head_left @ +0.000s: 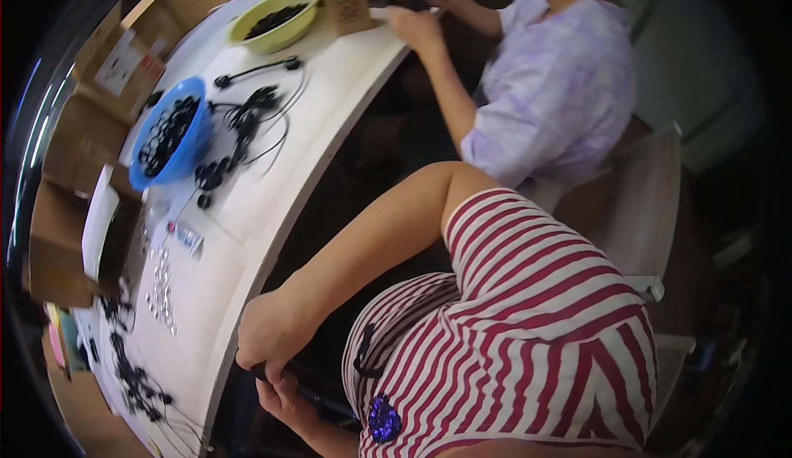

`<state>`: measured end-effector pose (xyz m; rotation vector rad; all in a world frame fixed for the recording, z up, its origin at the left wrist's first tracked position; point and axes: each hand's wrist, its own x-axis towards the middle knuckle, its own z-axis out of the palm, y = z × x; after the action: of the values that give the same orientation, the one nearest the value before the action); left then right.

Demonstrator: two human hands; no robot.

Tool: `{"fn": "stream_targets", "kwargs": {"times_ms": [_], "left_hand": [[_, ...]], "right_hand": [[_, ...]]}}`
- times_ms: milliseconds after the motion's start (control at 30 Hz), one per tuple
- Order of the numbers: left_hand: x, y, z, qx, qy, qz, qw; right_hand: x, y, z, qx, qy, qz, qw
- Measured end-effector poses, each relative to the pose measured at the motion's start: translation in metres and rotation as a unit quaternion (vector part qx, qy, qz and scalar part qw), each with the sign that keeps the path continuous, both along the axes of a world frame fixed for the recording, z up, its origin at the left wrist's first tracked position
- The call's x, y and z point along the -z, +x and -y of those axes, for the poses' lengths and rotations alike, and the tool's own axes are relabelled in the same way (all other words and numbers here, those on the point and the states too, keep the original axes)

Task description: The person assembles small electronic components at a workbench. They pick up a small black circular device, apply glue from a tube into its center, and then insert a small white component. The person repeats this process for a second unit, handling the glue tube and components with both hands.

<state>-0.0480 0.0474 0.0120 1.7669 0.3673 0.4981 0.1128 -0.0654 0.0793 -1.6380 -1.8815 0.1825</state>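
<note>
My right hand (279, 330) is closed at the front edge of the white table, knuckles turned up, its fingers mostly hidden. Just below it, my left hand (287, 399) has its fingers bent in and pressed together. Between the two sits a small black part (259, 371), gripped by both hands. Most of it is covered, so its exact kind cannot be made out. Nearest to them on the table (216, 272) lie a bundle of black cables (136, 380) and a scatter of small clear pieces (161, 289).
A blue basin (202, 140) of black rings and a yellow-green bowl (309, 17) of dark parts stand farther along. Black cables (247, 116) lie beside the basin. Cardboard boxes (78, 140) line the far edge. A co-worker (553, 79) handles a black object at upper right.
</note>
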Motion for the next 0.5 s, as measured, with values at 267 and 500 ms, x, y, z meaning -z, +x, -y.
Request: {"fn": "stream_targets", "kwargs": {"times_ms": [267,500], "left_hand": [[0.002,0.01,-0.008,0.035,0.01,0.017,0.999],[-0.015,0.004,0.004,-0.059,-0.044,0.078,0.994]], "right_hand": [[-0.003,-0.001,0.008,0.045,0.007,-0.023,0.999],[-0.015,-0.015,0.007,0.063,-0.046,-0.135,0.988]]}}
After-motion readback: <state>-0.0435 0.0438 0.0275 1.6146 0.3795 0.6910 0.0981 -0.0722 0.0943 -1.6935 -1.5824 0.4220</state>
